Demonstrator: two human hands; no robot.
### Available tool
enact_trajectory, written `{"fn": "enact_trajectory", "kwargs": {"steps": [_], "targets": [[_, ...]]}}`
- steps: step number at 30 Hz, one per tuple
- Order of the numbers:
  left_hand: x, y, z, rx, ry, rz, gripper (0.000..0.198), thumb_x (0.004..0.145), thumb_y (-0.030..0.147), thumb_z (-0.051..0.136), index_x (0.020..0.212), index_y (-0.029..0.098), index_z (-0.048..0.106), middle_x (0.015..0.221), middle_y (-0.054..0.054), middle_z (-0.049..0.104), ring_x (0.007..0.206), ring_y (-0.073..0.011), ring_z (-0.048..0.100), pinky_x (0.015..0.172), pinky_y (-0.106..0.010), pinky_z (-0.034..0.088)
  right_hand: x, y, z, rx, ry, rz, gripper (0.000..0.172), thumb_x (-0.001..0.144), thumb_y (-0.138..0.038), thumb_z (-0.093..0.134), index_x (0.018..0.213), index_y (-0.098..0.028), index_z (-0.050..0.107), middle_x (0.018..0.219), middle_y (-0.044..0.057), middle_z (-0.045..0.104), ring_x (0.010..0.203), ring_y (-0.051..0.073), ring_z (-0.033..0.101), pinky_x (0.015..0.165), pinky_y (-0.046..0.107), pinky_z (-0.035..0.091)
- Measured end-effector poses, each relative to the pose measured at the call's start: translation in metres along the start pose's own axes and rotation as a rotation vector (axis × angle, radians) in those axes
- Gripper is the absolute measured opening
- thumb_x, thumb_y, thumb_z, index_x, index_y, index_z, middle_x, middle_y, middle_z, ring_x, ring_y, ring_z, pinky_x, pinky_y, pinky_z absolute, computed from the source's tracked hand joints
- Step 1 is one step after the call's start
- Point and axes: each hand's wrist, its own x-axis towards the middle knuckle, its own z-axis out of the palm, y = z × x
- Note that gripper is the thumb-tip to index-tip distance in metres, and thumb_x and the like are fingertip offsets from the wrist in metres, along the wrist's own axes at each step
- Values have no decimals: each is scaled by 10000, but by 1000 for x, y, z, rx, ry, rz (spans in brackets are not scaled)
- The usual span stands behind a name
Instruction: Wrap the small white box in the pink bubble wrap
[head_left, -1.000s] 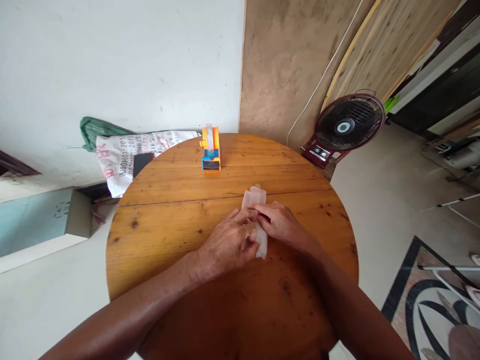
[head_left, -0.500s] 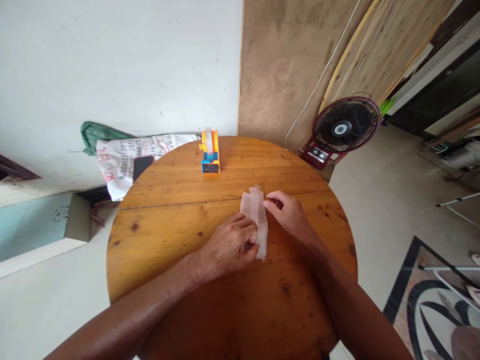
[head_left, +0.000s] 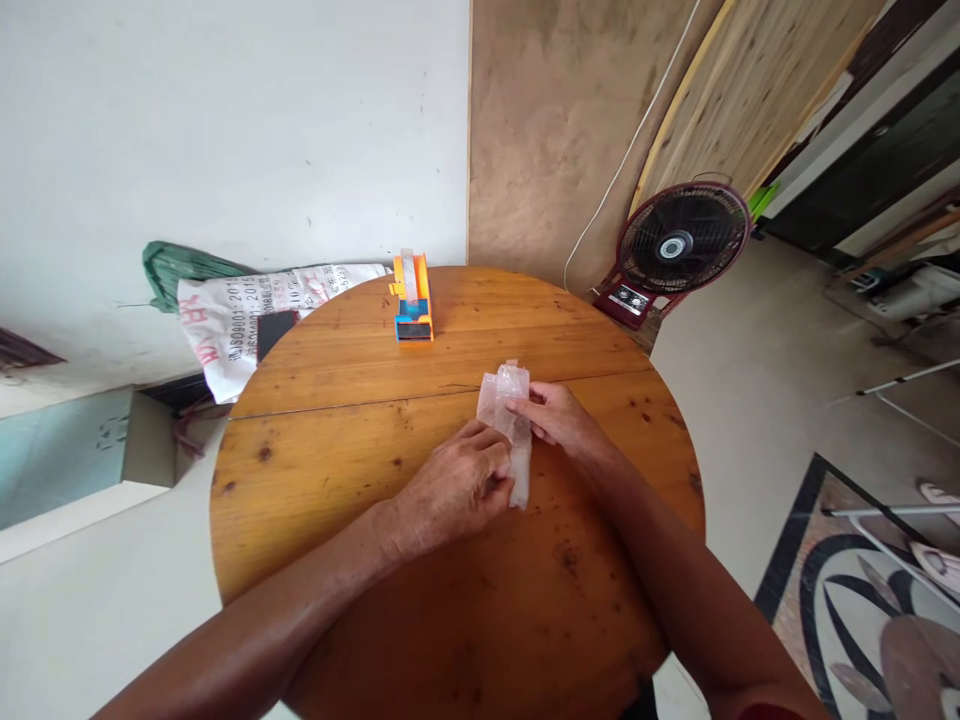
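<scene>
A thin white tissue-like sheet (head_left: 507,400) lies folded lengthwise on the round wooden table (head_left: 337,440). My left hand (head_left: 457,485) is closed, pinching the sheet's near end against the tabletop. My right hand (head_left: 551,415) is closed too, its fingertips gripping the sheet's right edge near the far end. Both hands sit close together at the table's middle. An orange and blue tape dispenser (head_left: 412,298) stands at the far edge, well beyond both hands.
A printed white sack (head_left: 240,310) and a green bag (head_left: 176,265) lean against the wall behind the table, with a dark phone-like slab (head_left: 274,330) on the sack. A red floor fan (head_left: 679,245) stands at the right. A patterned rug (head_left: 862,590) covers the floor at right.
My right hand lifted off the sheet's middle, moved toward its far end and took the right edge. The sheet's far part now looks folded over. My left hand stayed in place.
</scene>
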Motion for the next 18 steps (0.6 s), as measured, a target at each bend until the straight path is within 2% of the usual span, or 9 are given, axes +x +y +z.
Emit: {"fn": "enact_trajectory", "kwargs": {"steps": [3, 7, 12, 15, 18], "targets": [[0, 1, 0, 22, -2, -6, 172, 826, 110, 551, 704, 194, 466, 946, -69, 673, 942, -209, 597, 821, -334, 520, 4, 3, 1, -70, 21, -64, 260, 761, -428, 644, 762, -169, 613, 559, -51, 482, 492, 95, 402, 454, 227, 294], [-2, 2, 0, 31, -1, -7, 177, 826, 111, 563, 703, 195, 467, 1001, -70, 672, 972, -212, 589, 831, -339, 524, 9, 9, 4, -268, 159, -189, 248, 769, -405, 628, 693, -171, 600, 640, -28, 532, 616, 125, 454, 551, 238, 337], [-4, 0, 1, 53, 6, 3, 168, 811, 92, 578, 717, 189, 478, 1074, -81, 649, 1014, -214, 582, 876, -362, 528, 8, 10, 11, -480, 231, -196, 212, 803, -377, 634, 711, -189, 601, 645, -24, 563, 609, 125, 452, 560, 248, 309], [-7, 0, 3, 96, 32, -31, 125, 818, 130, 593, 737, 181, 513, 1168, -113, 591, 1052, -241, 584, 868, -399, 543, 7, 8, 10, -504, 242, -199, 247, 797, -410, 659, 706, -192, 587, 637, -25, 560, 597, 123, 449, 557, 254, 304], [-10, 1, 4, 99, 55, -122, 105, 826, 192, 613, 755, 183, 537, 1208, -128, 550, 1056, -256, 597, 821, -404, 565, 6, 5, 3, -418, 216, -189, 253, 783, -428, 677, 749, -184, 619, 693, -5, 613, 620, 130, 495, 571, 255, 343]]}}
